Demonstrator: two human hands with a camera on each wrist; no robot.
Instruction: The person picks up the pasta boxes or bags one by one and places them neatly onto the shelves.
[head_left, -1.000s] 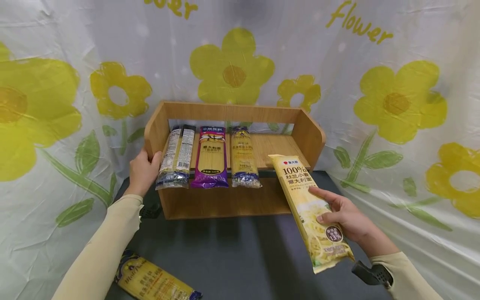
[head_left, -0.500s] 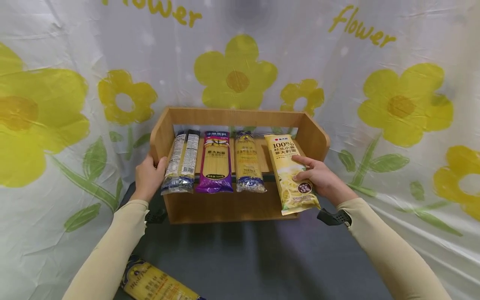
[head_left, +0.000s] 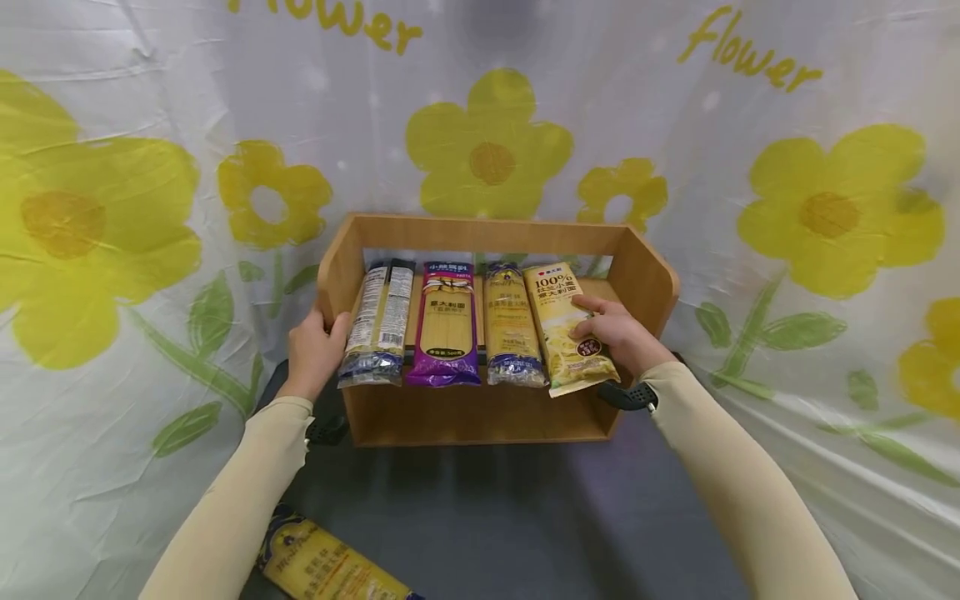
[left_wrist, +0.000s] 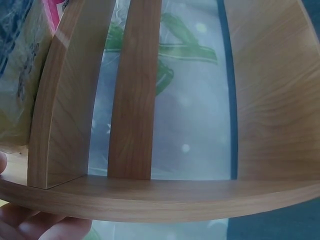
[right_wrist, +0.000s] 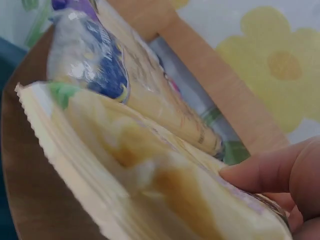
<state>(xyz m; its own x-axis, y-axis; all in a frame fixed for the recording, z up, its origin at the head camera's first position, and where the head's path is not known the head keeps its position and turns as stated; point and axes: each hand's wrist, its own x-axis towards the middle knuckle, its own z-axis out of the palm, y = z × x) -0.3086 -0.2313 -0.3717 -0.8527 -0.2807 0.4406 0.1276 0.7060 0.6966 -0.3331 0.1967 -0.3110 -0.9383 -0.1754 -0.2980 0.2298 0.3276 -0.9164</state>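
My left hand (head_left: pixel 315 350) grips the left side panel of a wooden two-tier shelf (head_left: pixel 480 425); in the left wrist view its fingers (left_wrist: pixel 47 227) lie along the panel's outer face, with the thumb tip on the inner side. With my right hand (head_left: pixel 618 333) I hold a cream-yellow spaghetti packet (head_left: pixel 562 321) by its right edge, over the right part of the upper tier. Its lower end sticks out past the front edge. The right wrist view has the thumb (right_wrist: pixel 270 170) on the packet's face; most other fingers are hidden.
Left of the held packet, the upper tier bears a blue-ended spaghetti packet (head_left: pixel 513 325), a purple pasta packet (head_left: pixel 446 325) and a packet with its printed back up (head_left: pixel 378 325). Another spaghetti packet (head_left: pixel 330 558) lies on the dark table (head_left: pixel 510 517). A flower-printed curtain (head_left: pixel 360 167) hangs behind.
My right hand has carried the cream-yellow packet from in front of the shelf, up and left, onto the upper tier beside the blue-ended packet. My left hand keeps its grip on the side panel.
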